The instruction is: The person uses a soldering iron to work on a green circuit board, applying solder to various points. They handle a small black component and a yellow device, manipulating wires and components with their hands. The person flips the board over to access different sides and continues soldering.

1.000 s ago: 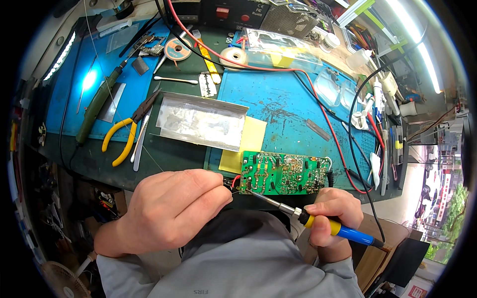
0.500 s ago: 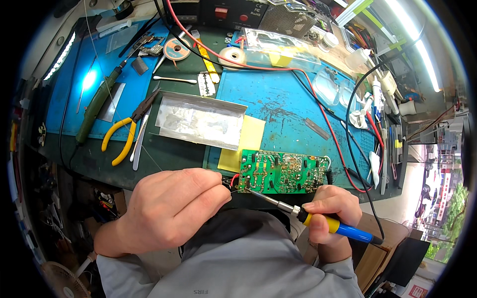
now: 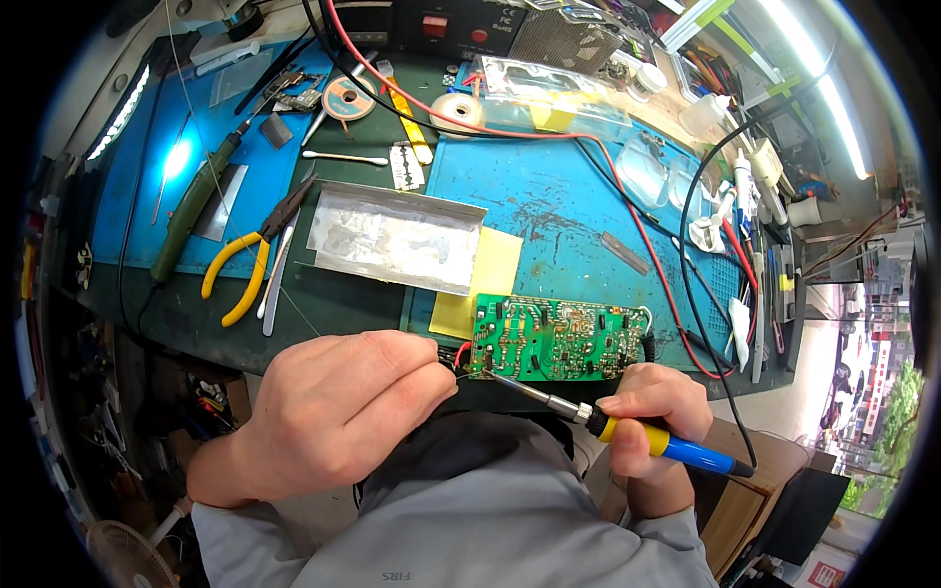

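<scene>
A green circuit board (image 3: 559,339) lies at the bench's near edge with its soldered side up. My right hand (image 3: 655,421) is closed around the yellow and blue handle of a soldering iron (image 3: 701,457). The iron's tip meets the board's lower left corner. Left of that corner, my left hand (image 3: 343,407) pinches a thin solder wire (image 3: 465,375), whose end reaches the same spot by the tip. The fingertips of this hand are partly hidden. Red and black leads (image 3: 461,356) come off the board's left end, and a yellow paper (image 3: 456,316) sits behind it.
An open white box (image 3: 392,240) stands behind my left hand. Yellow-handled pliers (image 3: 240,274), tweezers (image 3: 279,279) and a green rotary tool (image 3: 196,211) lie to the left. The iron's black cable (image 3: 686,255) loops on the right, near a red lead (image 3: 627,196).
Almost nothing differs. Both hands keep their places, and the iron's tip stays at the board's lower left corner.
</scene>
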`<action>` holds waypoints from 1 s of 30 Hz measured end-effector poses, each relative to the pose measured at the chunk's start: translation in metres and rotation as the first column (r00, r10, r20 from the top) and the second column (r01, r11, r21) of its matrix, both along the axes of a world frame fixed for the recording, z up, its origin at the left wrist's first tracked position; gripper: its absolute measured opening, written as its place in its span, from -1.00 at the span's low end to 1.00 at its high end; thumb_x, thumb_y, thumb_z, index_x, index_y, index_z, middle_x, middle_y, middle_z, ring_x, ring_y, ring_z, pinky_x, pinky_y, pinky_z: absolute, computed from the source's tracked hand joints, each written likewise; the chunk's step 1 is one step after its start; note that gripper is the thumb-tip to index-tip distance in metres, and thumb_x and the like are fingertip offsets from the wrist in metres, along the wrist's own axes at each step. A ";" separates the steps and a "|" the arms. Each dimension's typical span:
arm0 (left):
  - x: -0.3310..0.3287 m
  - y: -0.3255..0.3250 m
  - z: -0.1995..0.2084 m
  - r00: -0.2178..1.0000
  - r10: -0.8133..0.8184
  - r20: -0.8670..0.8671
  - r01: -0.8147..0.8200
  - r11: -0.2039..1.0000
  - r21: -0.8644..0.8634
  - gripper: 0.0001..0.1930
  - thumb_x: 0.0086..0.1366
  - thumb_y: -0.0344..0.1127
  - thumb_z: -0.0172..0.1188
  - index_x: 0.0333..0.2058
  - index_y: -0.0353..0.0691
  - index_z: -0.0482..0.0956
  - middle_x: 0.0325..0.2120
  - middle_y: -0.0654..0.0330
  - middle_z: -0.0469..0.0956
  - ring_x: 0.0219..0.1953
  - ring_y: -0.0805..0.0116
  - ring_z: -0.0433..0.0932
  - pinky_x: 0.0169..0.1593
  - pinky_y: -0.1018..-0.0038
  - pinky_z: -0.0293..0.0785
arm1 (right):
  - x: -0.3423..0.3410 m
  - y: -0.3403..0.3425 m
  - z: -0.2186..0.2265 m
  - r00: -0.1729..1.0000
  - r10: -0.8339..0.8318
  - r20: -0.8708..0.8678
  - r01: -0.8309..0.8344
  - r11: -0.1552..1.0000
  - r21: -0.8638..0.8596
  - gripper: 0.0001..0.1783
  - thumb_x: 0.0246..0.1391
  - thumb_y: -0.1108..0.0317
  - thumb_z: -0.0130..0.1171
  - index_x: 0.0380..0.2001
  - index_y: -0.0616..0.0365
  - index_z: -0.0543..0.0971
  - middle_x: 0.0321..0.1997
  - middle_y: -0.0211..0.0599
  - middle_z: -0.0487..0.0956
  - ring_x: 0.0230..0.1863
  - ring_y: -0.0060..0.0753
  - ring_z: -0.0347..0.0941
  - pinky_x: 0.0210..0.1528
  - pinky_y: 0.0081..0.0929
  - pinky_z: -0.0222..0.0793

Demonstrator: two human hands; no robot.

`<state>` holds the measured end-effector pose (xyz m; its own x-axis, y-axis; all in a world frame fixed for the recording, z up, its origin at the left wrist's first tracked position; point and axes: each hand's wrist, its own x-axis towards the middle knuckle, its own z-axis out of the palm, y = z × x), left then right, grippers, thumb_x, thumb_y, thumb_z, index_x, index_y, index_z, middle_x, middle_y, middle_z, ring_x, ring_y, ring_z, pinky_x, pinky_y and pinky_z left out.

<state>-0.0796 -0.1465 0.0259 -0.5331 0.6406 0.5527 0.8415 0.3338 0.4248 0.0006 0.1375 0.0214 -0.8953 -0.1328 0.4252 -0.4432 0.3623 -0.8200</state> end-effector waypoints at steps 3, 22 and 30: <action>0.000 -0.001 0.002 1.000 -0.001 0.008 0.001 1.000 -0.020 -0.77 -0.02 -0.48 0.36 -0.32 -0.31 0.63 -0.34 0.16 0.59 -0.47 0.34 0.60 -0.49 0.49 0.51 | 0.000 0.000 -0.001 1.000 0.000 -0.020 0.000 1.000 -0.002 -0.91 0.03 0.42 0.34 -0.38 0.16 0.63 -0.61 -0.39 0.57 -0.64 -0.48 0.50 -0.59 -0.57 0.38; 0.000 0.004 0.003 1.000 0.007 0.026 -0.007 1.000 0.003 -0.77 -0.01 -0.49 0.40 -0.32 -0.31 0.63 -0.38 0.18 0.59 -0.45 0.32 0.62 -0.47 0.48 0.54 | 0.001 0.000 -0.003 0.998 -0.020 -0.053 0.022 0.999 0.025 -0.88 0.03 0.37 0.35 -0.40 0.17 0.63 -0.61 -0.38 0.60 -0.66 -0.48 0.50 -0.58 -0.58 0.39; -0.001 0.005 0.002 1.000 0.009 0.023 -0.009 1.000 -0.001 -0.77 -0.01 -0.48 0.41 -0.32 -0.31 0.64 -0.39 0.18 0.60 -0.45 0.33 0.63 -0.47 0.48 0.54 | 0.000 -0.001 -0.003 0.997 -0.019 -0.077 0.022 0.999 0.037 -0.88 0.01 0.38 0.35 -0.41 0.17 0.64 -0.62 -0.39 0.59 -0.67 -0.49 0.49 -0.59 -0.59 0.38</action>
